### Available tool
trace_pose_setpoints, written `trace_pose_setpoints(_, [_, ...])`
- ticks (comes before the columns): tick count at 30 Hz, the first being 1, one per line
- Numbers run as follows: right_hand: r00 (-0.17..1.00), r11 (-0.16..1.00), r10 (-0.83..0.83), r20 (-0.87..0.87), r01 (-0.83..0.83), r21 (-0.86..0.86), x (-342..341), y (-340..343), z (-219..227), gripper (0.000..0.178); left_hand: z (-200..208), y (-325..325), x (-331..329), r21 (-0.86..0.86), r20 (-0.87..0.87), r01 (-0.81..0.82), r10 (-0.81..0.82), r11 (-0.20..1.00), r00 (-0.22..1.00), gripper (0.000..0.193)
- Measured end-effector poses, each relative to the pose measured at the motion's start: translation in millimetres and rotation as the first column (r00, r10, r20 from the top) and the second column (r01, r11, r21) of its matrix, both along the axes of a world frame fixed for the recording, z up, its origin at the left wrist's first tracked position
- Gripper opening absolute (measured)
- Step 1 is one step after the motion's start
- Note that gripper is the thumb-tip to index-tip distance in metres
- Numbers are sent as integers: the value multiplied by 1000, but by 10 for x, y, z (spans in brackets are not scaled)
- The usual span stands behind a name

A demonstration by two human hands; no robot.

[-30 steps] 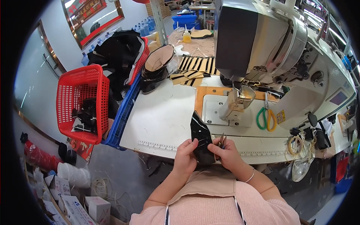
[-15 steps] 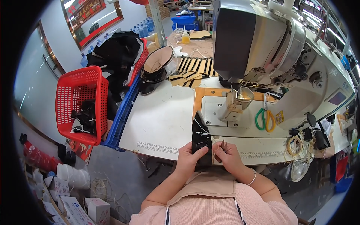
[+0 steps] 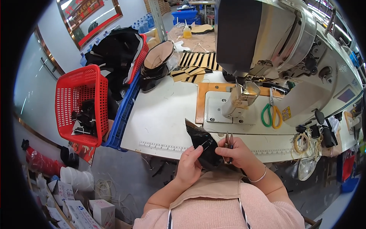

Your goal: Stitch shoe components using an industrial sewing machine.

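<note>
A glossy black piece of leather-like material (image 3: pixel 204 147) is pinched by my left hand (image 3: pixel 190 164), its pointed end tilted up toward the sewing machine. Small dark thread snips (image 3: pixel 229 141) stick up out of my right hand (image 3: pixel 235 152), which is closed around them. The thumb and finger of that hand also meet the right edge of the black piece. Both hands are held at the front edge of the white table (image 3: pixel 160 114). Just beyond them rises the post of the sewing machine (image 3: pixel 238 103).
Scissors with green and yellow handles (image 3: pixel 271 115) lie right of the post. Striped tan-and-black pieces (image 3: pixel 198 63) and stacked black shoe parts (image 3: pixel 155 66) are at the back. Leftward stand a red basket (image 3: pixel 100 103) and a blue crate (image 3: pixel 126 114). Tape rolls (image 3: pixel 300 145) hang at right.
The black piece has been turned and tilted to the left, showing more of its broad face. The snips now point upward, and my right hand has come closer to the piece.
</note>
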State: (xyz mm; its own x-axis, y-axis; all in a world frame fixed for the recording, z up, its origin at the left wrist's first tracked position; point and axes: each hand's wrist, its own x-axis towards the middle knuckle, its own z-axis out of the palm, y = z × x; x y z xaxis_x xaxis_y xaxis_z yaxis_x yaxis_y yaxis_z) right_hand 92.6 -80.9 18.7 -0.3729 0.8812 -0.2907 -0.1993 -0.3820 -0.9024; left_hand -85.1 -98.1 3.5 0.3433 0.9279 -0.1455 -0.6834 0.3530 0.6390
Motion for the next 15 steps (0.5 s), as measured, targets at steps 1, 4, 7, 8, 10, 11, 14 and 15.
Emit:
trace_pose_setpoints(1, [1000, 1000, -4, -10, 4, 11, -1, 3, 0, 20, 0, -3, -4, 5, 4, 10, -10, 1000, 1000, 27])
trace_pose_setpoints(4, [998, 1000, 9, -65, -11, -23, -1, 12, 2, 20, -11, -10, -5, 14, 15, 19, -19, 1000, 1000, 27])
trace_pose_setpoints(7, [998, 1000, 27, -57, -27, 3, 12, 22, 20, 20, -38, -28, 4, 35, 0, -14, 14, 999, 1000, 25])
trace_pose_setpoints(8, [1000, 998, 18, -7, -17, 63, 19, 23, 32, 19, -52, -36, 6, 36, -23, -40, 41, 999, 999, 24])
trace_pose_setpoints(10, [999, 992, 7, 40, -12, 124, 25, 25, 63, 17, -92, -46, 7, 77, -27, -53, 56, 996, 998, 23])
trace_pose_setpoints(11, [985, 947, 15, 172, -70, 314, 27, 27, 81, 16, -120, -45, 6, 83, -36, -56, 60, 995, 998, 22])
trace_pose_setpoints(14, [919, 736, -42, 393, -238, 634, 6, 14, 126, 11, -231, -15, -6, 174, -83, -21, 35, 985, 996, 22])
trace_pose_setpoints(15, [893, 689, -106, 438, -252, 679, -13, -1, 135, 10, -272, 2, -25, 227, -130, -1, 32, 974, 991, 22])
